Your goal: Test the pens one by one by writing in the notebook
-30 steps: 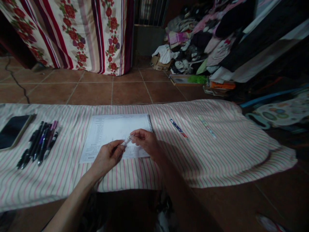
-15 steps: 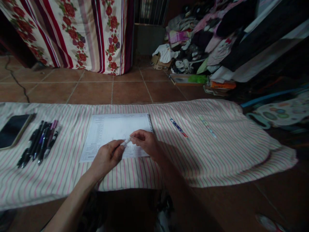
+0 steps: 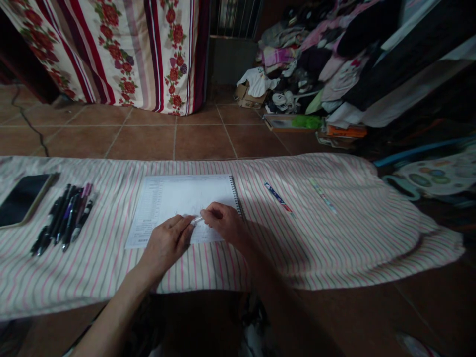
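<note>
Above the lower middle of a spiral-bound notebook (image 3: 189,191), my two hands meet around a slim whitish pen (image 3: 197,219). My left hand (image 3: 169,240) is closed on the pen's left part, thumb and fingers pressed together. At the other end, the fingertips of my right hand (image 3: 225,220) pinch the pen; the exact tip is hidden by them. Faint marks show on the page near the fingers. To the right lie a dark blue and red patterned pen (image 3: 278,199) and a pale patterned pen (image 3: 323,195), both slanted on the striped cloth.
A bundle of several dark pens (image 3: 65,218) lies left of the notebook, beside a phone (image 3: 24,198). The striped cloth (image 3: 357,238) covers the low table. Beyond are a tiled floor (image 3: 145,141), a floral curtain (image 3: 137,54) and a heap of clothes (image 3: 297,59).
The view has shifted slightly. Both hands stay at the pen over the notebook, with the fingers a little rearranged around it. The other pens and the phone rest as before.
</note>
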A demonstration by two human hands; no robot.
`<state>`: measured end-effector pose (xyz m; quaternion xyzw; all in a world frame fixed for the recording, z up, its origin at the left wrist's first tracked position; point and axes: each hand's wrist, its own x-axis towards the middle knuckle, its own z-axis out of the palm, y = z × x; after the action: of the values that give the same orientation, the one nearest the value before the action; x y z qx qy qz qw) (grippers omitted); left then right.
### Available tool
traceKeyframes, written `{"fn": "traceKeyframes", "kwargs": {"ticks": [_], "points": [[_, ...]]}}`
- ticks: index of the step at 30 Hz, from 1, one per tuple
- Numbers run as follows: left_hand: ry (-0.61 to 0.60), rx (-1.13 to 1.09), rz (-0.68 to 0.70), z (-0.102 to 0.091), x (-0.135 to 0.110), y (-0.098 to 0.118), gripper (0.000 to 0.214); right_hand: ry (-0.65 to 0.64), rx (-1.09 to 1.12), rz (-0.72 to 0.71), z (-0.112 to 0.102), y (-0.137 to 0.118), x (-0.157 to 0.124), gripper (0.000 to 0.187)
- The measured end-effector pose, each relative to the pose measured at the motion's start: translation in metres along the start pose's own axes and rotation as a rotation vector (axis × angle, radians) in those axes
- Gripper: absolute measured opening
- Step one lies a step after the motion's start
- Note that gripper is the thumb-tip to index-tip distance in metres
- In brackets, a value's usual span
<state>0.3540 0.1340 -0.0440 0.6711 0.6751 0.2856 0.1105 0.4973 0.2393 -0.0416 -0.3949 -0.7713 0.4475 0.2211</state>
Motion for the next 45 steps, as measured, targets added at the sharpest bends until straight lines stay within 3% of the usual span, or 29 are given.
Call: {"fn": "traceKeyframes", "kwargs": {"ticks": [8,14,21,24,27,30,32,35,39,42,45], "points": [[0.028,0.029,0.013,0.001,0.000,-0.003,0.035,-0.021,0.012,-0.026,0.002,0.002,-0.003,0.032],[0.077,0.040,0.031,0.000,0.002,-0.004,0.032,-0.040,0.349,-0.004,0.006,0.009,-0.001,0.037],[0.119,0.045,0.119,0.003,0.004,-0.005,0.027,-0.044,0.464,-0.005,0.011,0.007,-0.001,0.013],[0.242,0.047,0.175,0.002,0.005,-0.006,0.026,-0.020,0.504,0.019,0.013,0.008,0.000,0.013],[0.477,0.086,0.154,-0.002,0.004,-0.001,0.032,0.026,0.554,0.052,0.013,0.009,0.003,0.016],[0.733,0.059,0.011,-0.003,-0.003,0.009,0.024,0.109,0.613,0.097,0.012,0.007,0.005,0.020],[0.811,-0.102,-0.164,-0.001,-0.009,0.018,0.018,0.153,0.642,0.121,0.010,0.004,0.006,0.021],[0.681,-0.468,-0.426,0.002,-0.014,0.027,0.019,0.169,0.677,0.137,0.008,-0.001,0.004,0.020],[0.465,-0.966,-0.661,0.004,-0.008,0.036,0.027,0.157,0.693,0.135,0.010,-0.001,0.003,0.020],[0.542,-1.287,-0.838,0.006,0.002,0.043,0.012,0.143,0.706,0.113,0.014,-0.001,0.003,0.020],[0.647,-1.434,-0.953,0.011,0.011,0.049,0.005,0.139,0.697,0.094,0.015,-0.003,0.002,0.020]]}}
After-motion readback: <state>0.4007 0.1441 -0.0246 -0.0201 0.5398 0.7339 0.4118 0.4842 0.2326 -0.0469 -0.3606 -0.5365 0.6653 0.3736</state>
